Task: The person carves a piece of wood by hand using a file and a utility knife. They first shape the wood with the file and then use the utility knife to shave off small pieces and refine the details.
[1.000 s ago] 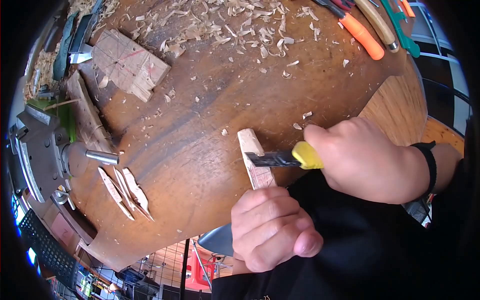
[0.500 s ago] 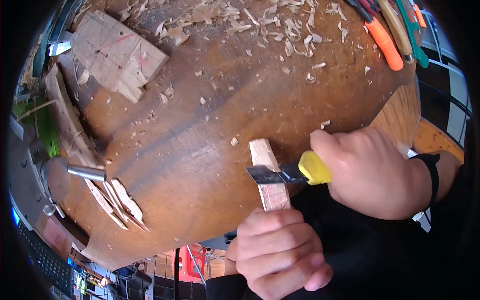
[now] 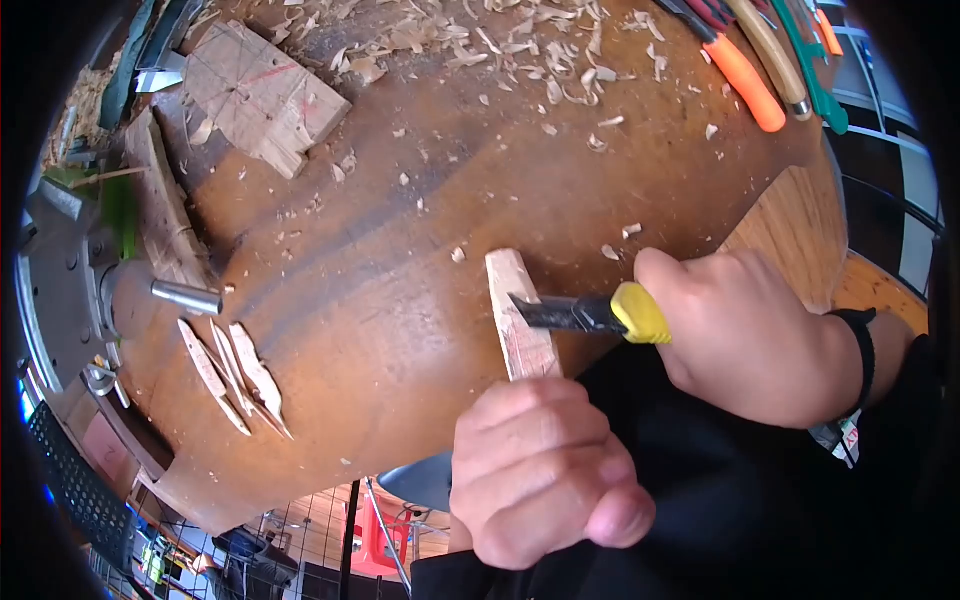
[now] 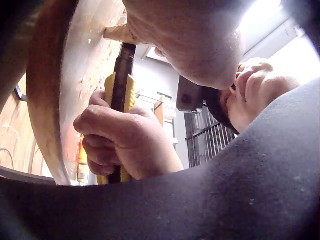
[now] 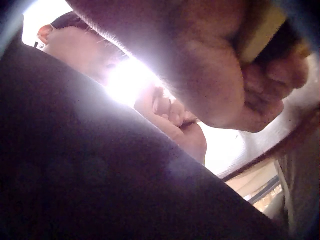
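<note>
In the head view my left hand (image 3: 545, 470) grips the lower end of a small tapered wood stick (image 3: 530, 352), its free end pointing away over the worktable (image 3: 380, 330). My right hand (image 3: 755, 335) holds a yellow-and-black utility knife (image 3: 640, 313), its dark blade (image 3: 565, 315) lying across the stick above the left fist. From below, the left wrist view shows the right hand (image 4: 125, 137) with its fingers curled round the knife handle (image 4: 130, 92), the blade up against the stick (image 4: 117, 33). In the right wrist view, the handle (image 5: 260, 35) sits within the right hand (image 5: 210, 85).
Several thin wood offcuts (image 3: 255, 370) lie at the left, near a metal vise (image 3: 75, 265). Behind them are a rough wood strip (image 3: 165, 205) and a marked wood block (image 3: 265, 95). Curled shavings (image 3: 560, 60) cover the back; an orange-handled tool (image 3: 745, 85) lies back right.
The knife blade slid toward the left fist, then moved back up the stick with its tip drawn over the stick's face. Both hands keep their grips; the head view shifted slightly.
</note>
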A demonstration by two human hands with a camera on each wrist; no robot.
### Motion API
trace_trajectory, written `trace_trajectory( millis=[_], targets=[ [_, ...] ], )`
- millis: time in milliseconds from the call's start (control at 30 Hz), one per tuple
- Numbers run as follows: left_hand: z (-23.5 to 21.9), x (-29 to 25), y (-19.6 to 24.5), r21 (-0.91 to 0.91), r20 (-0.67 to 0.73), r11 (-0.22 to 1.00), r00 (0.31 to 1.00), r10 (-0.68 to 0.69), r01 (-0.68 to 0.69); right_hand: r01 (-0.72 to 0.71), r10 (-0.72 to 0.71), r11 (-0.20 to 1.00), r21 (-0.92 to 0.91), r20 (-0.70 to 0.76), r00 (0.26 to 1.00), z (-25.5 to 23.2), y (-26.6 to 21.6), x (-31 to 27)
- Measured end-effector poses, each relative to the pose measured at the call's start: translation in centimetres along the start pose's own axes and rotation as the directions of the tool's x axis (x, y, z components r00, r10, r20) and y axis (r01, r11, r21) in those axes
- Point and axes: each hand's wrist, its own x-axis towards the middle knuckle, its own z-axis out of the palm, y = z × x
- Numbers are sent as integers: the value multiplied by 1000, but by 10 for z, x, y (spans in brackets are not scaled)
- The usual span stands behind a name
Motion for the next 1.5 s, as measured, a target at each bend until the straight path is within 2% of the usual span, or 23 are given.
trace_trajectory(
  millis=[100,167,200,233,300,333,433,500,667,733,800,867,933,1100,1267,1367,1433,1467,1500],
  targets=[
    [-2,0,4,-32,-12,998,998,-60,59,-33,31,999,37,63,998,-4,-3,5],
    [3,-4,5,-92,-177,995,983,-47,31,-41,39,998,39,36,999,-2,-6,12],
    [5,-2,5,-35,-108,999,993,-40,36,-46,46,998,45,1,999,-1,-9,14],
    [3,1,6,-40,-96,998,994,-49,45,-57,57,997,55,4,998,-1,-9,18],
    [-4,8,7,-22,67,997,995,-77,79,92,-98,993,-67,-92,991,-4,-6,31],
    [-3,3,3,-51,-3,998,1000,-30,30,119,-123,992,-45,-86,989,-6,-2,33],
    [2,0,1,11,-5,1000,1000,6,-6,89,-93,994,-66,-65,994,-6,-4,33],
    [1,-1,-1,-9,-58,1000,998,3,-4,107,-110,993,-47,-84,990,1,-5,29],
    [-9,-1,-3,-47,2,999,1000,19,-19,109,-109,994,10,-60,992,3,-4,14],
    [-7,0,-4,-59,27,998,999,21,-20,85,-85,996,33,17,996,-3,-5,6],
    [-5,0,-9,-30,33,994,994,104,-103,81,-82,996,21,64,995,-10,-7,0],
    [-5,-1,-9,-36,34,993,993,110,-109,78,-79,997,8,118,990,-12,-5,-1],
    [-4,-2,-9,-37,36,993,993,112,-110,102,-102,995,13,76,992,-13,-2,-1],
    [-3,-6,-7,-5,77,993,990,119,-119,112,-111,994,-9,74,991,-10,-4,7],
    [-5,-5,-5,-41,40,996,996,82,-80,111,-110,994,-16,51,993,-7,-7,12],
    [-8,-4,-4,-14,97,996,992,84,-83,137,-137,990,-34,8,991,0,-3,11],
    [-7,-4,-4,17,120,997,990,72,-75,170,-171,985,-23,-101,980,6,-1,9],
    [-2,-6,-1,44,63,998,997,42,-45,172,-174,985,-26,-113,978,7,0,8],
    [-1,-4,2,44,65,997,996,53,-56,175,-177,984,-23,-127,976,8,0,8]
  ],
)
